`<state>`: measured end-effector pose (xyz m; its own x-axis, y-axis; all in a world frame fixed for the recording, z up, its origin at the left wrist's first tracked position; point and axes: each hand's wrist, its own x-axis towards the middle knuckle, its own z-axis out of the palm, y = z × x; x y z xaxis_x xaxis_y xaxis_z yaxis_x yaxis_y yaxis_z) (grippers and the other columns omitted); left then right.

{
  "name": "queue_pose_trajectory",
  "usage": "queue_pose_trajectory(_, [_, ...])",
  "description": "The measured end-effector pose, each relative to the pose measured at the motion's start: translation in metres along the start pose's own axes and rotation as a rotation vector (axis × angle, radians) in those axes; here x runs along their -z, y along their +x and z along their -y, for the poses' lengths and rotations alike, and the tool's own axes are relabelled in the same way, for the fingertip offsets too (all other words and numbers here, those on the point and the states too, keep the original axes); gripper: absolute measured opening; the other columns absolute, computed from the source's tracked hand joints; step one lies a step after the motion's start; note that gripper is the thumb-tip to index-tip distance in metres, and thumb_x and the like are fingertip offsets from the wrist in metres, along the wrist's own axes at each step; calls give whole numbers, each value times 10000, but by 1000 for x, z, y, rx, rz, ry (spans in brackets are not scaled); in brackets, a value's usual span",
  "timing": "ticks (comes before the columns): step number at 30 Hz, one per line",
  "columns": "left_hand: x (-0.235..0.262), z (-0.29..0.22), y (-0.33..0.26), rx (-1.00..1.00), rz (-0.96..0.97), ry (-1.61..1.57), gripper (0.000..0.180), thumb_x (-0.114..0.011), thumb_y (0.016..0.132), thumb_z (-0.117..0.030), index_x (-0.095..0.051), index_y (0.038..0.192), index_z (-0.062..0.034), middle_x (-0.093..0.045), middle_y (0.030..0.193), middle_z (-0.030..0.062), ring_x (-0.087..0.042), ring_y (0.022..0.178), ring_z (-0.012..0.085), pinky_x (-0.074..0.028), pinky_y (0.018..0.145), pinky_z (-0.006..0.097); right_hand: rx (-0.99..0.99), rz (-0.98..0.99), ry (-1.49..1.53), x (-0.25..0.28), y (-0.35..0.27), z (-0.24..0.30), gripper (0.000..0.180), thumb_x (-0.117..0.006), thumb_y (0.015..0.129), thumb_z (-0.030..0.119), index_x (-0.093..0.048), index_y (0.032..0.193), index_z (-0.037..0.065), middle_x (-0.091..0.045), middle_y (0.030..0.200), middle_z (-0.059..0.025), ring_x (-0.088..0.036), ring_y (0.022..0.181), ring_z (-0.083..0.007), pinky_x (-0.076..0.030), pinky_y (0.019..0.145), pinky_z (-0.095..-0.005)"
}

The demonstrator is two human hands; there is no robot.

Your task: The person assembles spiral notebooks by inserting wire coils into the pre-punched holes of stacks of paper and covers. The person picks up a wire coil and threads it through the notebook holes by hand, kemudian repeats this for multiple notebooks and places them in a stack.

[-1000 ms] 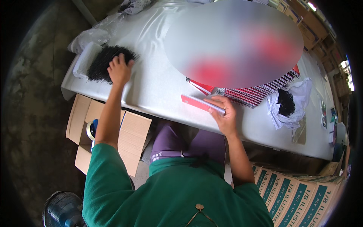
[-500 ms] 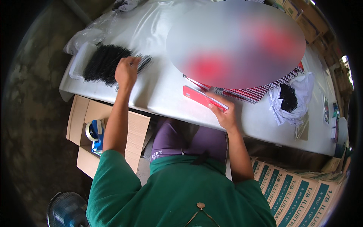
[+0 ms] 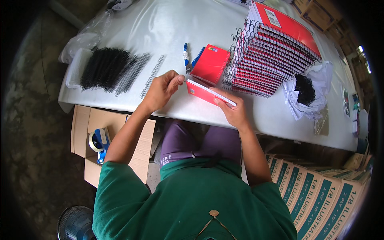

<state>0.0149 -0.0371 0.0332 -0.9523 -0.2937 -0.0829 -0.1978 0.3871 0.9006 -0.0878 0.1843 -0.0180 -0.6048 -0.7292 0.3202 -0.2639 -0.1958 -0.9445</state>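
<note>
Left hand: raised ahead of the torso, fingers curled inward, thumb and forefinger pinched together at the tips; wrist held nearly straight. Left forearm: bare, extended forward and slightly rightward from a bent elbow at the lower left. Right hand: set lower and to the right, palm turned leftward, fingers closed in a grip, thumb laid along the top. Right forearm: bare, angled upward from the lower right. Both hands were held near each other, not touching.
</note>
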Motion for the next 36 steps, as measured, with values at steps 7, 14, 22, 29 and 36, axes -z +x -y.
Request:
queue_pose_trajectory(7, [19,-30,9,-445,74,264,207,-637,833,-178,-576,992,-60,-573,946,35,-521,879,132,-390,744,267,-12,4,26,0,0,2,291,-562,861,21,-597,1150,33,-645,1089,-85,-580,930,-95,-461,825,-242])
queue_pose_trajectory(14, [9,-63,6,-479,115,1060,356,-725,708,-263,-596,1008,-122,-571,1060,67,-488,1069,234,-325,890,357,-51,27,-153,2,-6,5,341,-593,825,11,-590,1163,55,-648,1046,-142,-630,840,-152,-481,750,-257])
queue_pose_trajectory(22, [-68,62,-74,-784,-107,1158,1019,-369,737,-759,-302,1354,48,-306,1375,307,-112,1346,457,65,1006,639,138,-161,-173,-24,-26,9,371,-578,787,-49,-589,1145,46,-635,1034,-168,-638,915,-296,-506,762,-329])
queue_pose_trajectory(29, [-62,76,-69,-736,-263,969,1135,-370,718,-785,-130,1373,109,-111,1425,334,72,1344,465,155,987,614,297,-40,-273,-39,-30,9,512,-564,696,-98,-559,1182,59,-613,1099,-141,-619,946,-296,-512,785,-362])
queue_pose_trajectory(36, [-47,53,-42,-650,-616,755,1154,-360,693,-811,-190,1350,122,-245,1367,339,-57,1306,523,26,982,672,420,-38,-299,-53,-29,12,441,-569,718,-101,-595,1135,39,-635,1075,-116,-649,861,-262,-520,744,-331])
